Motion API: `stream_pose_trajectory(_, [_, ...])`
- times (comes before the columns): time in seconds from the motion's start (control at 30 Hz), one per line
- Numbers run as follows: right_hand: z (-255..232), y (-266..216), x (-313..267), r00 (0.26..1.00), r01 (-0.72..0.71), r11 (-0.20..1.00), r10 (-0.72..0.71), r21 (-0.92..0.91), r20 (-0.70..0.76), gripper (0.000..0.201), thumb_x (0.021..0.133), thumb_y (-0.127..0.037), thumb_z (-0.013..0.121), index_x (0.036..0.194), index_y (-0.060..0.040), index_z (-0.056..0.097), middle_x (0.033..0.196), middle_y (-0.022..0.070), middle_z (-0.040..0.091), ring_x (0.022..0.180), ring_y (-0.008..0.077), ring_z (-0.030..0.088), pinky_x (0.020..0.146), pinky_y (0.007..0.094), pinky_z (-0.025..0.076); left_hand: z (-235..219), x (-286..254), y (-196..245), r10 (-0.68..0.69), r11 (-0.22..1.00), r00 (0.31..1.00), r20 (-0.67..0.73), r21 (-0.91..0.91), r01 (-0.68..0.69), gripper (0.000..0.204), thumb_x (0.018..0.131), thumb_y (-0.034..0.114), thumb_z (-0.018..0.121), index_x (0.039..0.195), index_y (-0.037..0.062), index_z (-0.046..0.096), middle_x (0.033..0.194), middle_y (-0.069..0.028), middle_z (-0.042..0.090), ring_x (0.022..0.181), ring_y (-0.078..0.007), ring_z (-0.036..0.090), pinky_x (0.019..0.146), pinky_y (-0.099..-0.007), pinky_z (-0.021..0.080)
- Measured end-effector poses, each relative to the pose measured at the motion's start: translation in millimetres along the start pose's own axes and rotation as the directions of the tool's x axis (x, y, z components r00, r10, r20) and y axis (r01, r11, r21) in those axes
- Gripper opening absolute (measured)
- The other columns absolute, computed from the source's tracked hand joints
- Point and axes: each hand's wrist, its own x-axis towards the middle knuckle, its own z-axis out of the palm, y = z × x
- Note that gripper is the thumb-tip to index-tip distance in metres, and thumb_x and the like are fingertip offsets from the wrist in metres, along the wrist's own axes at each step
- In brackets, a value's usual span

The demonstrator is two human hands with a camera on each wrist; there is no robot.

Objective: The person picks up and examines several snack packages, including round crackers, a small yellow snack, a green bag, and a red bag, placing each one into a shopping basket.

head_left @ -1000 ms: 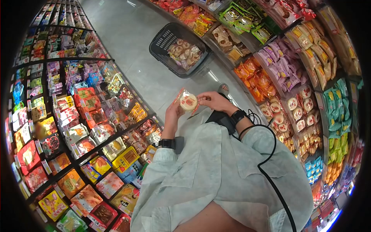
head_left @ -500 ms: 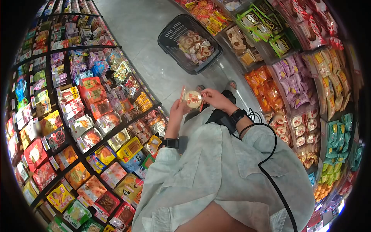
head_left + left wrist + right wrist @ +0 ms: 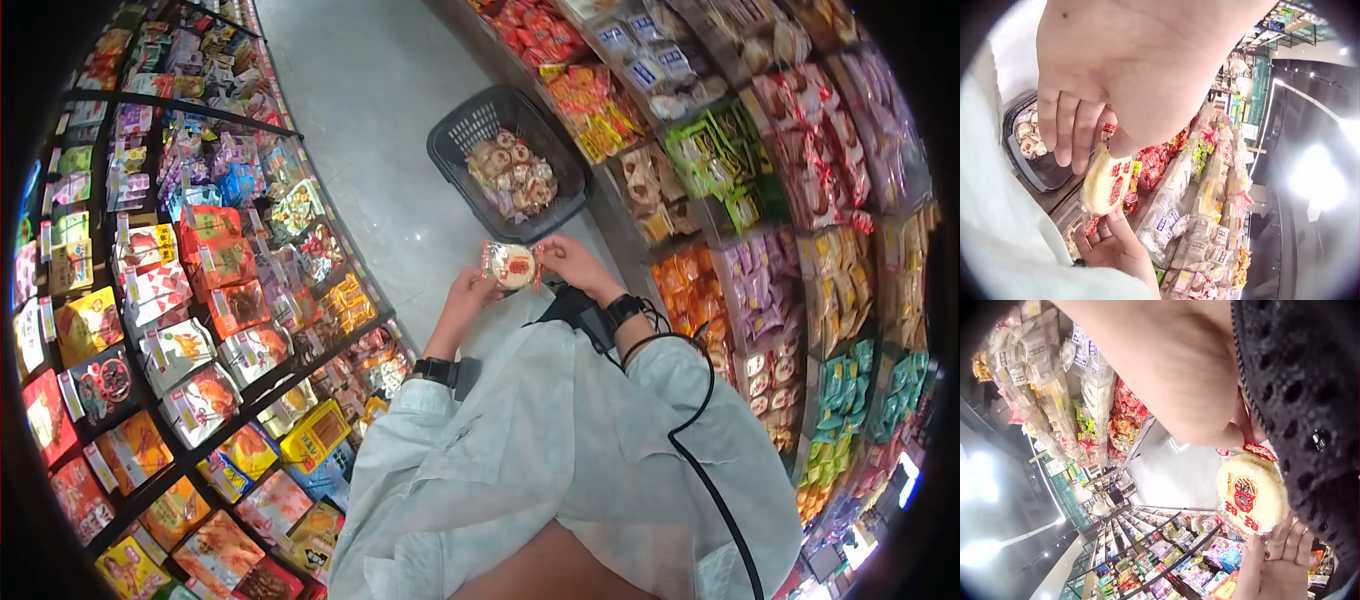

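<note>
A round, pale rice cracker in a clear wrapper with red print [image 3: 514, 268] is held up between both hands in front of the body. My left hand [image 3: 473, 293] pinches the left end of the wrapper between thumb and fingers. At the opposite end, my right hand [image 3: 574, 262] grips the wrapper's edge with thumb and fingertips. The left wrist view shows the cracker packet [image 3: 1107, 184] on edge, the left palm above it. Its printed face [image 3: 1249, 495] is plain in the right wrist view, and the wrapper looks sealed.
On the floor ahead stands a dark shopping basket [image 3: 450, 160] with several similar packets [image 3: 515, 175] inside. Shelves of bagged snacks [image 3: 215, 335] line the left side. Bins of wrapped sweets and biscuits [image 3: 765, 270] rise on the right. A black cable [image 3: 700, 430] hangs over the shirt.
The view has swung, so the basket appears lower and further right. Both hands have shifted slightly right with the packet, which has turned and now lies straighter between them.
</note>
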Motion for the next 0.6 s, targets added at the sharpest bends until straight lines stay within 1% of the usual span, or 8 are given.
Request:
stream_pose_trajectory(0.07, [10,-14,8,0.997,-0.064,0.998,0.064,0.015,-0.048,0.024,0.094,-0.012,0.062,0.114,0.0,0.06,0.094,0.004,0.068,0.085,0.0084,0.062,0.077,0.0238,0.049,-19,5,9,0.006,0.999,0.999,0.038,0.043,-0.008,0.022,0.098,0.025,0.059,0.106,0.0042,0.056,0.098,-0.0088,0.069,0.09,-0.016,0.067,0.082,-0.0302,0.053])
stream_pose_trajectory(0.17, [19,-24,22,0.996,-0.008,0.998,0.014,0.059,-0.091,0.023,0.093,-0.012,0.063,0.114,-0.0013,0.06,0.091,0.0035,0.068,0.084,0.0084,0.062,0.078,0.0239,0.049,-39,22,33,0.028,0.993,0.995,0.099,0.112,-0.039,0.022,0.098,0.026,0.058,0.106,0.0047,0.057,0.096,-0.0071,0.069,0.088,-0.0139,0.066,0.08,-0.0293,0.053])
stream_pose_trajectory(0.27, [12,-34,32,0.99,-0.064,0.997,0.068,0.039,-0.127,0.032,0.093,-0.013,0.063,0.122,-0.001,0.056,0.104,0.0075,0.067,0.091,0.0113,0.062,0.08,0.0263,0.05,-48,45,52,0.022,0.992,0.991,0.131,0.117,-0.037,0.024,0.099,0.028,0.056,0.108,0.0056,0.057,0.096,-0.0069,0.069,0.086,-0.0136,0.065,0.079,-0.0282,0.052])
stream_pose_trajectory(0.33, [10,-48,34,0.973,-0.015,0.99,0.047,0.142,-0.227,0.041,0.092,-0.015,0.065,0.128,-0.0008,0.051,0.115,0.0102,0.063,0.098,0.0143,0.061,0.084,0.0293,0.05,-48,59,65,0.015,0.998,0.991,0.131,0.063,-0.024,0.027,0.099,0.03,0.055,0.111,0.0059,0.057,0.098,-0.008,0.069,0.087,-0.0145,0.065,0.08,-0.0279,0.051])
stream_pose_trajectory(0.37, [9,-54,37,0.961,0.013,0.982,0.041,0.19,-0.272,0.046,0.091,-0.016,0.066,0.131,-0.0007,0.048,0.121,0.0116,0.06,0.101,0.0157,0.061,0.085,0.0308,0.051,-47,64,72,0.022,0.998,0.994,0.11,0.058,-0.028,0.028,0.099,0.03,0.055,0.114,0.0061,0.056,0.099,-0.0087,0.068,0.087,-0.0151,0.065,0.08,-0.028,0.051])
stream_pose_trajectory(0.47, [-4,-66,62,0.93,0.032,0.981,0.042,0.193,-0.366,0.057,0.09,-0.02,0.067,0.138,-0.0017,0.041,0.132,0.0142,0.053,0.108,0.019,0.059,0.089,0.0346,0.05,-39,74,107,0.05,0.996,0.998,0.032,0.073,-0.052,0.034,0.098,0.031,0.056,0.122,0.0063,0.054,0.103,-0.0103,0.067,0.087,-0.0166,0.065,0.081,-0.0283,0.051])
stream_pose_trajectory(0.5, [-6,-72,72,0.929,0.058,0.973,0.029,0.222,-0.37,0.052,0.091,-0.023,0.066,0.135,-0.0027,0.047,0.127,0.0122,0.057,0.108,0.0194,0.06,0.09,0.0344,0.049,-39,79,113,0.054,0.993,0.999,0.007,0.101,-0.054,0.035,0.098,0.031,0.056,0.124,0.0063,0.053,0.104,-0.0106,0.067,0.087,-0.017,0.065,0.081,-0.0285,0.051])
stream_pose_trajectory(0.6, [-12,-86,93,0.974,-0.003,0.986,0.041,0.17,-0.221,0.043,0.092,-0.023,0.063,0.129,-0.0038,0.052,0.12,0.0095,0.061,0.106,0.0187,0.061,0.089,0.0329,0.05,-42,94,136,0.054,0.989,0.999,-0.006,0.14,-0.053,0.036,0.097,0.028,0.056,0.126,0.0064,0.053,0.103,-0.0105,0.066,0.088,-0.0174,0.065,0.081,-0.0286,0.051])
